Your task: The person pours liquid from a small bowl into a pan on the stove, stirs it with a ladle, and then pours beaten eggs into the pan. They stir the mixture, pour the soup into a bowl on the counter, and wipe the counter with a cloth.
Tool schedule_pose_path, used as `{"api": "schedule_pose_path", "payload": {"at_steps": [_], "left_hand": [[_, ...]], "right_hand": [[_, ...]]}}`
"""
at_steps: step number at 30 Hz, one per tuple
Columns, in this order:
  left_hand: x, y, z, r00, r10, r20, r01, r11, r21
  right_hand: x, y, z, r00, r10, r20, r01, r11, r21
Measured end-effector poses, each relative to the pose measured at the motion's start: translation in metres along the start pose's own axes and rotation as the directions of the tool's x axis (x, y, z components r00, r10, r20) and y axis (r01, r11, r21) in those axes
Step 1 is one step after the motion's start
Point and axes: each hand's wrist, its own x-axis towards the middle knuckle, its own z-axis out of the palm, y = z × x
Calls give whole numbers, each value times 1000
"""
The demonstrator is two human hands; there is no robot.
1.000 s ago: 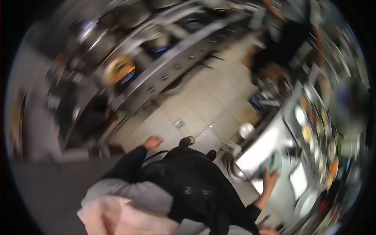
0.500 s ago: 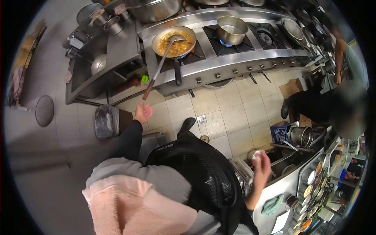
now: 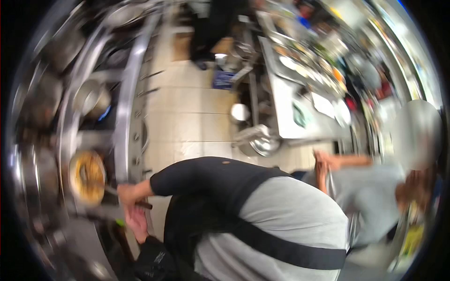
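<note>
On the stove at left sits a frying pan (image 3: 71, 180) of orange-yellow food (image 3: 89, 174), with a ladle (image 3: 110, 189) resting in it. My right hand (image 3: 127, 193) reaches across from the right, closed around the ladle's handle. The handle's brown end sticks out just below that hand. Close under it is my left hand (image 3: 137, 224), coming up from a black sleeve. Its fingers are blurred and partly hidden, so whether it touches the handle cannot be seen. The pan's own handle is not visible.
A metal pot (image 3: 92, 99) stands over a blue flame farther along the stove. To the right is a steel counter (image 3: 286, 105) with a green cloth (image 3: 299, 115) and several food containers. A person in grey (image 3: 370, 192) is close at right; another person (image 3: 206, 33) stands farther off.
The view has swung to the right, so the stove now lies at left. My right hand has come across from the counter side to the ladle. A person in grey has come into view.
</note>
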Motion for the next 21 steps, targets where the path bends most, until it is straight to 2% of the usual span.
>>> {"api": "schedule_pose_path", "payload": {"at_steps": [1,2,3,4,5,7,8,9,11,12,14,15,17,18,20,21], "left_hand": [[19,4,-41,971,-62,230,76,996,-51],[19,-1,-13,991,-26,-134,12,994,-105],[11,-1,32,966,-33,-255,0,991,-131],[32,-5,24,988,-58,-141,33,984,-175],[59,-1,2,995,-91,-31,82,972,-222],[78,1,20,994,6,112,12,987,-160],[78,1,42,998,46,31,-40,983,-177],[59,2,75,998,18,66,-6,985,-175],[19,6,127,994,62,-94,-85,958,-273],[34,2,106,996,49,-78,-69,961,-267],[72,-5,42,969,74,236,-2,957,-291],[70,-3,50,968,67,244,6,958,-287],[52,5,73,997,-13,72,36,945,-325],[65,3,60,997,-13,73,36,944,-327],[85,9,34,993,31,-114,-39,997,-63],[87,10,29,991,46,-124,-55,996,-67]], "right_hand": [[18,11,3,999,-49,19,52,978,-203],[6,6,-20,993,-100,62,115,935,-335],[-11,-5,-39,980,-144,133,190,868,-458],[-24,-3,-43,998,39,-40,-45,985,-167],[-22,-1,-43,954,263,-146,-236,955,178],[-34,21,-41,923,-34,-383,11,998,-61],[-25,37,-36,931,-176,-318,80,953,-293],[-20,40,-39,986,54,-155,-79,985,-156],[-29,48,-41,935,-151,-320,55,955,-291],[-17,57,-36,933,-136,-334,36,957,-289],[43,102,-9,950,-283,-132,244,936,-254],[12,81,-27,964,-211,-164,147,930,-336],[-56,34,-68,972,-63,-224,-54,875,-482],[-60,38,-64,973,-62,-223,-55,874,-483],[-63,39,-55,837,-78,-542,-156,915,-373],[-61,37,-54,840,-94,-534,-138,915,-379]]}}
